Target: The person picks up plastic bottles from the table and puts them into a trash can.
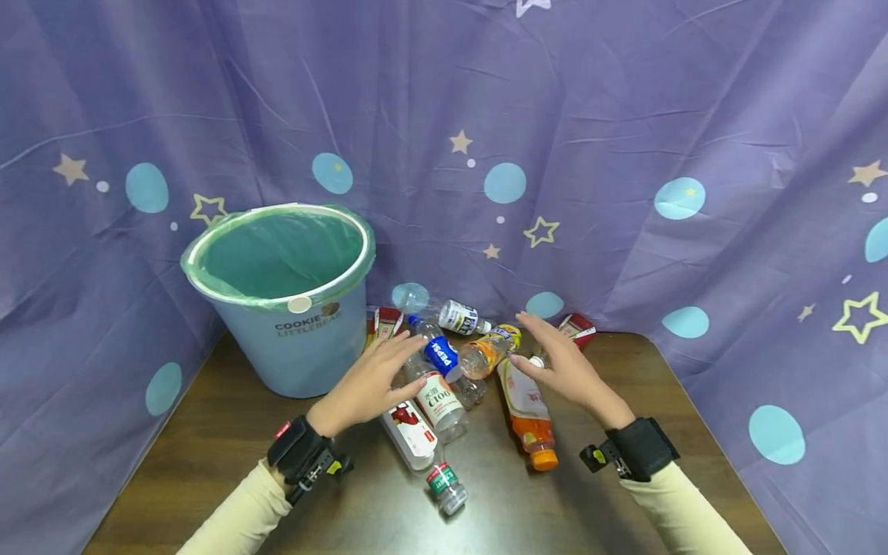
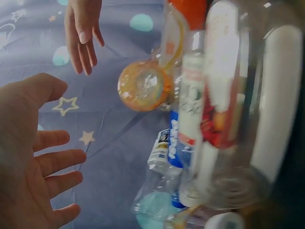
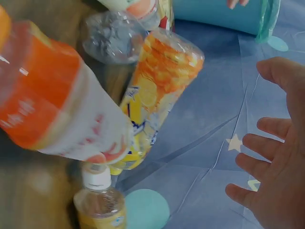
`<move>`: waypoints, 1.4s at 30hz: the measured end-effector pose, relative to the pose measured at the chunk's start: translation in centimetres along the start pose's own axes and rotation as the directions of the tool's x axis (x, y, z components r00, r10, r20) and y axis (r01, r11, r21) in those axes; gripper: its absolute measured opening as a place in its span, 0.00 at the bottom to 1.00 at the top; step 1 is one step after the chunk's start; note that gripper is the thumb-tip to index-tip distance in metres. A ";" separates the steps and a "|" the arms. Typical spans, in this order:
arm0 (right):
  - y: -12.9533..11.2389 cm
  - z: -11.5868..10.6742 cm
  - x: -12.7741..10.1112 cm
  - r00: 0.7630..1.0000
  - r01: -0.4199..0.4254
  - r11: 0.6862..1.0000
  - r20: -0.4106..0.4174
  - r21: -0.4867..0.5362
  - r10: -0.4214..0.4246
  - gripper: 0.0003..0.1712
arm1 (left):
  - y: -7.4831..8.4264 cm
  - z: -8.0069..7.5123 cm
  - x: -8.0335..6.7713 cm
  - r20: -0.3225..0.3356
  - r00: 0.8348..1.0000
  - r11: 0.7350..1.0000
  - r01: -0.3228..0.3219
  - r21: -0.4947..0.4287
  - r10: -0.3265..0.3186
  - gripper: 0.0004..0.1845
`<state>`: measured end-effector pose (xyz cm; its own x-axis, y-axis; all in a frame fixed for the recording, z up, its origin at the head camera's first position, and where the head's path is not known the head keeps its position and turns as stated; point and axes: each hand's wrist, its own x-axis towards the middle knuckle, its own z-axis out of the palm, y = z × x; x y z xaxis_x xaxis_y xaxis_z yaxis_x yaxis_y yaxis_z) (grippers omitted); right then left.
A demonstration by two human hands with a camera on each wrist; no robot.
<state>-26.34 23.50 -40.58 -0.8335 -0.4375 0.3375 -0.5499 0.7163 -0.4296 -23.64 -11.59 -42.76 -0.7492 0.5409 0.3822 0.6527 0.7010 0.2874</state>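
Note:
Both hands are raised over a pile of plastic bottles, fingers spread and nothing held. My left hand [image 1: 371, 383] hovers at the pile's left side, partly covering the C100 bottle [image 1: 440, 399] and a bottle with a white and red label [image 1: 412, 433]. Across from it, my right hand [image 1: 567, 371] hangs above the orange-capped bottle [image 1: 529, 405]. Between the hands lie a blue-labelled Pepsi bottle [image 1: 441, 354] and an orange-and-yellow bottle [image 3: 157, 78]. A clear bottle with a white label [image 1: 459, 317] lies behind them. Nearest the front is a bottle with a green and red label [image 1: 444, 479].
A light blue bin [image 1: 312, 354] lined with a green bag stands at the back left of the wooden table [image 1: 513, 512]. Red-labelled items [image 1: 579, 328] lie by the purple curtain [image 1: 597, 139], which hangs along the table's back edge.

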 end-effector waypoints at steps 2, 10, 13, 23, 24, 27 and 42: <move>0.0 0.3 -1.1 1.000 -0.013 1.000 -0.005 0.022 0.013 0.42 | 0.2 0.5 -1.0 0.004 1.000 1.000 -0.005 -0.005 0.005 0.36; -0.1 2.1 -4.8 0.997 -0.058 0.996 -0.037 0.069 0.060 0.42 | 0.4 2.5 -4.6 0.073 0.995 0.998 -0.067 0.005 0.066 0.37; 0.1 2.7 -5.7 0.996 -0.061 0.996 -0.060 0.060 0.064 0.43 | 0.2 3.1 -5.3 0.082 0.993 0.996 -0.089 0.016 0.087 0.37; 0.6 4.2 -7.7 0.993 -0.049 0.999 -0.110 -0.011 0.048 0.41 | 0.1 4.1 -5.7 0.122 0.978 0.984 -0.173 0.048 0.167 0.41; 0.6 4.2 -7.8 0.993 -0.043 0.999 -0.113 -0.014 0.041 0.41 | 0.1 4.1 -5.7 0.127 0.978 0.984 -0.174 0.048 0.166 0.41; 0.6 4.5 -8.0 0.992 -0.023 0.999 -0.126 -0.031 0.019 0.40 | -0.1 4.4 -5.8 0.143 0.976 0.985 -0.169 0.045 0.161 0.42; 1.6 4.6 -7.4 0.994 -0.024 0.998 -0.110 -0.062 0.017 0.43 | -1.9 6.6 -5.6 0.226 0.958 0.972 -0.206 0.109 0.177 0.50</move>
<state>-21.27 25.35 -47.63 -0.8315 -0.3628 0.4206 -0.5257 0.7586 -0.3850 -21.44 -12.90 -51.24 -0.6274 0.7475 0.2182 0.7766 0.6212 0.1047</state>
